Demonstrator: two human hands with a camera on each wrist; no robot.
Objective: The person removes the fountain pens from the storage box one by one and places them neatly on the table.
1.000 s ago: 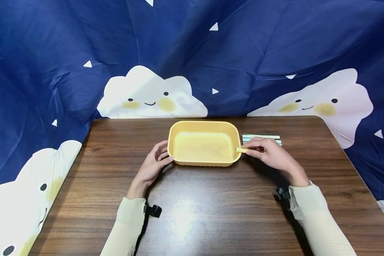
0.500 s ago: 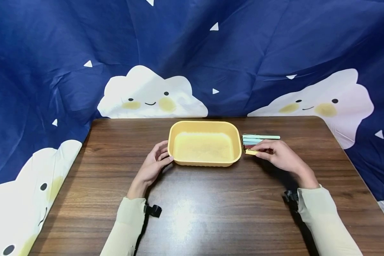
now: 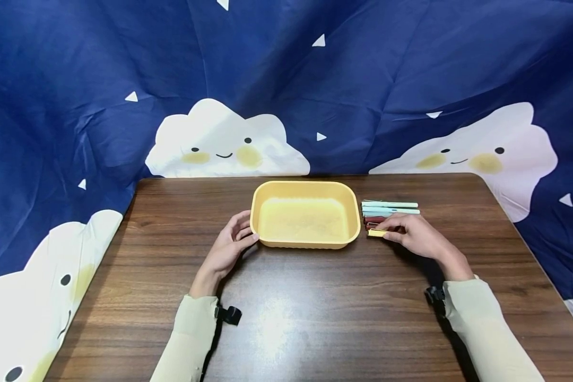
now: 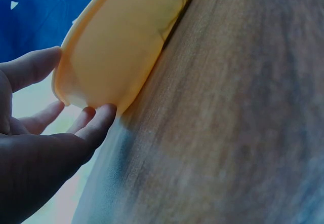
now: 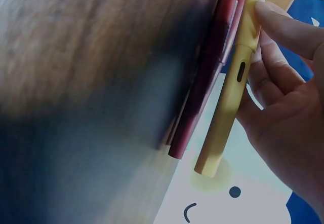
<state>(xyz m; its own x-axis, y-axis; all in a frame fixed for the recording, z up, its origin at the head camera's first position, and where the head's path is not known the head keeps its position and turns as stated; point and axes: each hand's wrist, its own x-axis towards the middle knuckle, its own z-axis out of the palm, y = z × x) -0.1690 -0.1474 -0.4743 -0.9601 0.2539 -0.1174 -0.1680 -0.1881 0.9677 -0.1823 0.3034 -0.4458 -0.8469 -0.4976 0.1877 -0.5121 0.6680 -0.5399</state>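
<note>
In the head view my right hand [image 3: 417,237] pinches a yellow capped fountain pen [image 3: 376,233] just right of the yellow plastic bin [image 3: 305,244]. The right wrist view shows thumb and fingers on the upper part of that pen [image 5: 223,112], with its small oval barrel window visible. A dark red pen [image 5: 202,82] lies alongside it. My left hand [image 3: 224,249] rests its thumb and fingertips against the bin's left end. Seen from the left wrist, the fingers of the left hand [image 4: 55,117] are spread along the outer wall of the bin [image 4: 111,46].
Pale blue and mint pens [image 3: 396,205] lie in a row behind the red ones [image 3: 373,219], right of the bin. All stand on a brown wood-grain table [image 3: 315,307]. A blue cloth [image 3: 344,79] with cloud faces hangs behind its far edge.
My right hand has moved right and toward me with the yellow pen, from the bin's right rim to the front of the pen row, uncovering the red pens. The left hand stays put.
</note>
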